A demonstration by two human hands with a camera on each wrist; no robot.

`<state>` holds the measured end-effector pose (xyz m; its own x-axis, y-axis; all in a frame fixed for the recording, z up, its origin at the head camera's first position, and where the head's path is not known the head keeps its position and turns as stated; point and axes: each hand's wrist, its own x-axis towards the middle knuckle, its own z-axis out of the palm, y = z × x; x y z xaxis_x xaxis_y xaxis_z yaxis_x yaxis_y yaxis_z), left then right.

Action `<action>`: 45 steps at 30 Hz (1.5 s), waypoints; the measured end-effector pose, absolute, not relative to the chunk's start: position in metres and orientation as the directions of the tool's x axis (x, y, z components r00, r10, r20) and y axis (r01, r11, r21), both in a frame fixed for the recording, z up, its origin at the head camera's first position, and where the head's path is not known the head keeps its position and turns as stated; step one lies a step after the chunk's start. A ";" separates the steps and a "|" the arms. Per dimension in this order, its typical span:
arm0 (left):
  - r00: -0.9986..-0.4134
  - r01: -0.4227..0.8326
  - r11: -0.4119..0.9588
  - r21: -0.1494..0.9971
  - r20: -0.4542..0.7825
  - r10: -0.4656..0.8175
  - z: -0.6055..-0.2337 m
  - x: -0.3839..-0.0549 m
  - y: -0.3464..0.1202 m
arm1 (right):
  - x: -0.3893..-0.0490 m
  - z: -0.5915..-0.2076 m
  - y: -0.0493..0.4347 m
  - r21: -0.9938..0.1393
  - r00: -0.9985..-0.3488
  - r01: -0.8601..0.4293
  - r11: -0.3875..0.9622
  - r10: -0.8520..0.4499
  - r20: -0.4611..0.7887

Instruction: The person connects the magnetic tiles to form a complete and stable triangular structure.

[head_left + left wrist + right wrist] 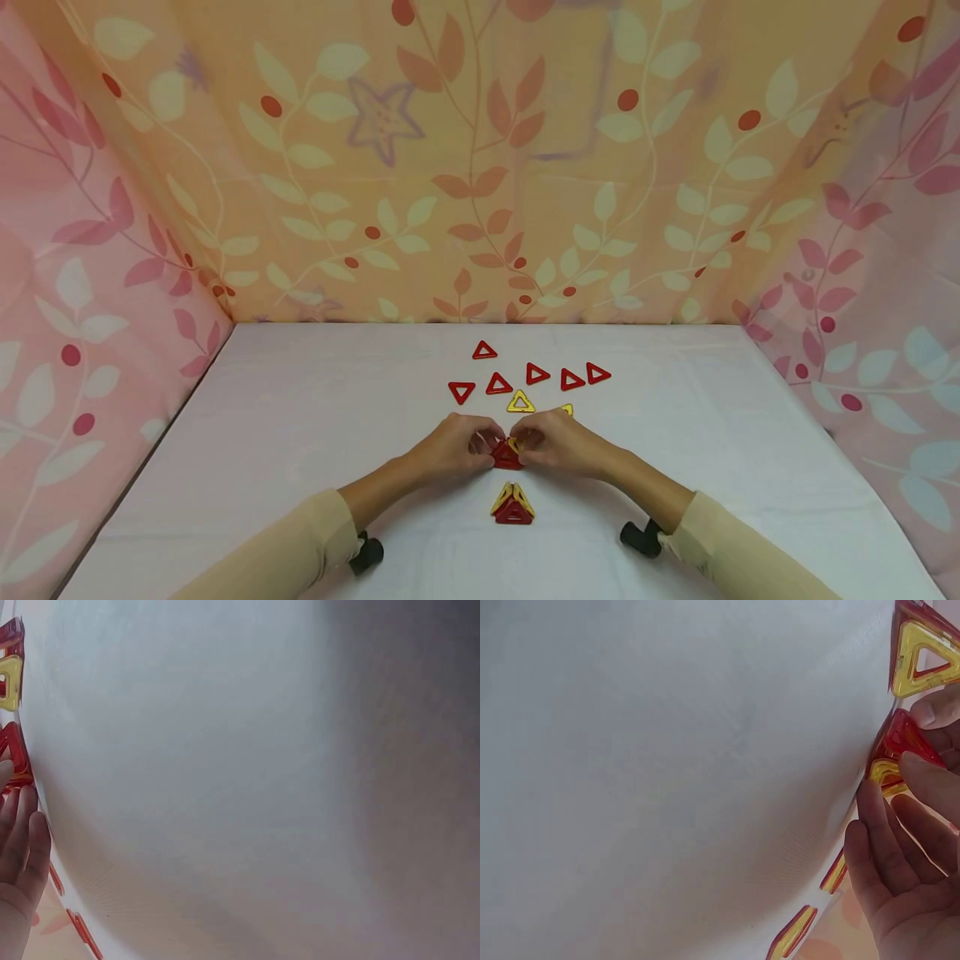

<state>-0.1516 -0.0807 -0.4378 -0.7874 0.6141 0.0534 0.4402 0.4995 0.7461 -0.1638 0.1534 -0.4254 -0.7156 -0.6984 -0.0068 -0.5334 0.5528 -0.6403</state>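
Over the middle of the table, both hands work on a small cluster of triangular tiles. My left hand [456, 447] grips a red triangular tile [507, 458] with curled fingers at its left side. From the other side, my right hand [558, 446] pinches a yellow triangular tile [886, 774] that leans against the red one. Fingers partly hide both tiles, so their exact joins cannot be told. Nearer the body stands a small pyramid [513, 512] of tiles, with a red front face and yellow sides.
Beyond the hands lie several flat red triangular tiles [498, 384] and a yellow triangular tile [521, 402]. Another yellow tile [567, 409] is partly hidden behind the right hand. A white cloth covers the table [300, 400], with patterned curtains [480, 167] at the back and sides.
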 end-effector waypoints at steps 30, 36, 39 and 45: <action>-0.768 0.427 0.473 0.771 0.034 0.639 -0.435 -0.140 -0.082 | -0.152 -0.423 0.163 -0.662 -0.698 -0.536 0.523 -0.716 0.000; -0.801 0.417 0.485 0.768 0.058 0.596 -0.430 -0.151 -0.085 | -0.167 -0.415 0.180 -0.630 -0.744 -0.546 0.552 -0.665 0.063; -0.823 0.401 0.494 0.771 0.067 0.563 -0.428 -0.158 -0.088 | -0.177 -0.411 0.192 -0.616 -0.766 -0.548 0.565 -0.636 0.098; -0.844 0.409 0.469 0.782 0.129 0.521 -0.426 -0.172 -0.090 | -0.191 -0.409 0.211 -0.595 -0.803 -0.531 0.603 -0.582 0.126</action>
<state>-0.1718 -0.0901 -0.4260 -0.8436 0.5213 0.1286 0.4093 0.4694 0.7824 -0.1911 0.2105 -0.4086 -0.8032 -0.5822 0.1261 -0.5308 0.6034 -0.5951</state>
